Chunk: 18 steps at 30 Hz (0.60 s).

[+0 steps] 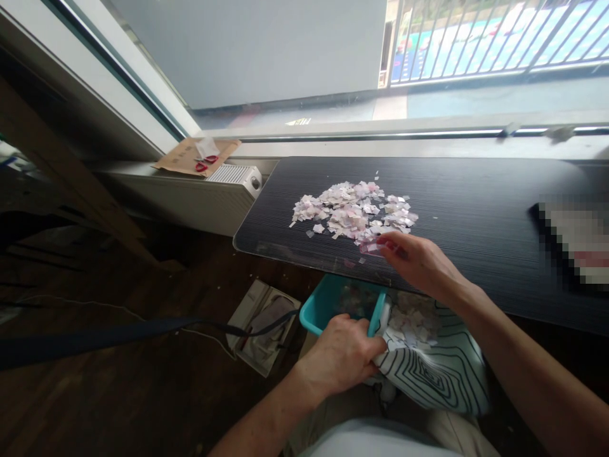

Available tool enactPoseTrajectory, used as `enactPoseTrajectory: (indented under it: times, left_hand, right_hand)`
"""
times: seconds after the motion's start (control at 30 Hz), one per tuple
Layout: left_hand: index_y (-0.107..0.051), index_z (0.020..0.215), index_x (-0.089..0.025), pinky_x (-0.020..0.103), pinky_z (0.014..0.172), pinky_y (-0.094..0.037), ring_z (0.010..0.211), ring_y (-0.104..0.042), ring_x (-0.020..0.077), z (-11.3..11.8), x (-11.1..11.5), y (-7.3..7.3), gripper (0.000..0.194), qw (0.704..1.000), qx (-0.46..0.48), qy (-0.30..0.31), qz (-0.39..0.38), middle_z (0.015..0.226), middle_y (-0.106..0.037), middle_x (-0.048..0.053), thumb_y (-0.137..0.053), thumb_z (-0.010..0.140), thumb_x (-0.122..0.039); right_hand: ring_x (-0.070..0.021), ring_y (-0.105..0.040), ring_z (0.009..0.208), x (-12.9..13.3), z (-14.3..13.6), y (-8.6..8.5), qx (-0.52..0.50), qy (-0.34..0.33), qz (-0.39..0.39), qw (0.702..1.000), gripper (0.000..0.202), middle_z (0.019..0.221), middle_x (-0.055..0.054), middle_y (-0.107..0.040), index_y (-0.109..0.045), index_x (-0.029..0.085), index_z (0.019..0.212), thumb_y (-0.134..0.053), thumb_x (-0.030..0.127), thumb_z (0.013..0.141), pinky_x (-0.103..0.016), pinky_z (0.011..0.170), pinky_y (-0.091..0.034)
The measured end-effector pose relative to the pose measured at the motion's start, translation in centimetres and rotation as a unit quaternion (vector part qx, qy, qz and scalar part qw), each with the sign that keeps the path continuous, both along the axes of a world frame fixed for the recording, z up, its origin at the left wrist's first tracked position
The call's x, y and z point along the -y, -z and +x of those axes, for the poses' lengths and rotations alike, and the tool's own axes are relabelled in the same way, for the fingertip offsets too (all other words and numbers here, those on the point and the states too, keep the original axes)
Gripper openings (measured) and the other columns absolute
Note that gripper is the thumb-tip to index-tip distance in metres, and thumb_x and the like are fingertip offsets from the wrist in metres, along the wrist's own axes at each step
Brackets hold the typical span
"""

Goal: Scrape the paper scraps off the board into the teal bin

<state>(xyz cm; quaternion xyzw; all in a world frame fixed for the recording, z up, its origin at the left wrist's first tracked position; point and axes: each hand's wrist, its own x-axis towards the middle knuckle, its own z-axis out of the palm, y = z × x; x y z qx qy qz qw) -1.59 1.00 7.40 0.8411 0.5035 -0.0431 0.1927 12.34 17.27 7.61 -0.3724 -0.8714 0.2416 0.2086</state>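
Note:
A loose pile of small white and pinkish scraps (349, 206) lies on the dark table (466, 209). My right hand (419, 260) is at the pile's near edge, fingers curled around or over pinkish pieces; what they grip is too small to make out. Below the table edge, my left hand (340, 349) is closed on the near rim of a turquoise basin (316, 311), beside the patterned bag's edge. Some scraps show inside the basin. The patterned bag (428, 374), white and pale green with black lines, lies open on my lap with more scraps (413, 324) in it.
An open box (266, 330) stands on the dark floor, left of the basin. Red-handled scissors (206, 164) rest on a brown envelope (178, 157) on the windowsill, near a radiator (238, 178). A dark strap (143, 336) crosses the left side. A pixelated object is at right.

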Motion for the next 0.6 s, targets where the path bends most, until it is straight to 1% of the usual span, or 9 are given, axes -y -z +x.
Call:
enactPoseTrajectory:
  times: [0.1,0.17,0.23,0.3,0.43,0.47,0.57,0.6]
  left_hand:
    - [-0.061,0.084,-0.021,0.031,0.067,-0.043,0.074,-0.058,0.0213,0.1,-0.1,0.0,0.011,1.000,-0.001,0.002,-0.002,0.075,-0.059,0.003,-0.063,0.081,-0.031]
    - [-0.061,0.084,-0.021,0.031,0.067,-0.043,0.074,-0.058,0.0214,0.1,-0.1,0.0,0.010,1.000,-0.001,0.002,-0.001,0.076,-0.059,0.004,-0.062,0.081,-0.031]
    - [-0.062,0.085,-0.021,0.031,0.068,-0.044,0.074,-0.058,0.0214,0.2,-0.1,0.0,0.011,1.000,0.000,0.004,0.000,0.076,-0.059,0.004,-0.062,0.082,-0.032]
    - [-0.062,0.085,-0.021,0.032,0.068,-0.044,0.074,-0.058,0.0215,0.2,-0.1,0.0,0.012,1.000,0.001,0.006,-0.001,0.076,-0.059,0.004,-0.062,0.082,-0.032]
    - [-0.061,0.083,-0.021,0.031,0.067,-0.043,0.074,-0.058,0.0217,0.2,-0.1,0.0,0.011,1.000,0.003,0.004,0.000,0.075,-0.058,0.003,-0.063,0.081,-0.031]
    - [-0.061,0.083,-0.021,0.031,0.067,-0.043,0.074,-0.058,0.0217,0.2,-0.1,0.0,0.010,1.000,0.003,0.003,0.000,0.075,-0.058,0.003,-0.063,0.081,-0.031]
    - [-0.061,0.084,-0.021,0.032,0.067,-0.043,0.074,-0.058,0.0217,0.2,-0.2,0.0,0.010,1.000,0.002,0.004,-0.003,0.075,-0.058,0.003,-0.062,0.082,-0.031]
    - [-0.061,0.084,-0.021,0.032,0.067,-0.043,0.074,-0.058,0.0216,0.2,-0.2,0.0,0.011,1.000,0.002,0.005,-0.004,0.075,-0.058,0.003,-0.061,0.082,-0.031]
  right_hand:
    - [-0.0139,-0.058,0.063,-0.1,0.2,0.2,-0.006,0.031,0.017,0.999,0.027,0.080,-0.003,-0.068,-0.064,0.020,0.105,-0.047,0.028,0.086,-0.023,0.057,-0.040]
    - [-0.0139,-0.058,0.064,0.1,0.2,0.2,-0.003,0.014,0.007,1.000,0.025,0.080,-0.003,-0.068,-0.065,0.020,0.103,-0.047,0.027,0.086,-0.023,0.058,-0.041]
    - [-0.0135,-0.059,0.064,0.4,0.2,0.2,-0.004,-0.022,-0.012,1.000,0.024,0.081,-0.003,-0.069,-0.065,0.020,0.100,-0.048,0.026,0.086,-0.023,0.057,-0.041]
    - [-0.0132,-0.059,0.063,0.7,0.5,0.2,-0.016,-0.031,-0.020,0.999,0.024,0.081,-0.003,-0.069,-0.065,0.020,0.099,-0.047,0.026,0.086,-0.022,0.056,-0.041]
    - [-0.0141,-0.059,0.064,1.1,1.1,0.3,-0.023,0.030,0.000,0.999,0.024,0.082,-0.005,-0.069,-0.065,0.020,0.101,-0.047,0.028,0.086,-0.024,0.057,-0.043]
    - [-0.0142,-0.059,0.064,1.3,1.2,0.3,-0.019,0.024,-0.003,1.000,0.024,0.083,-0.005,-0.069,-0.065,0.020,0.101,-0.047,0.028,0.086,-0.024,0.058,-0.043]
    - [-0.0135,-0.059,0.064,1.5,1.2,0.3,-0.016,-0.034,-0.029,0.999,0.023,0.084,-0.004,-0.070,-0.065,0.020,0.099,-0.047,0.028,0.086,-0.023,0.059,-0.044]
    - [-0.0133,-0.059,0.064,1.5,1.1,0.3,-0.019,-0.039,-0.032,0.999,0.023,0.083,-0.004,-0.070,-0.065,0.021,0.099,-0.047,0.028,0.086,-0.023,0.059,-0.044]
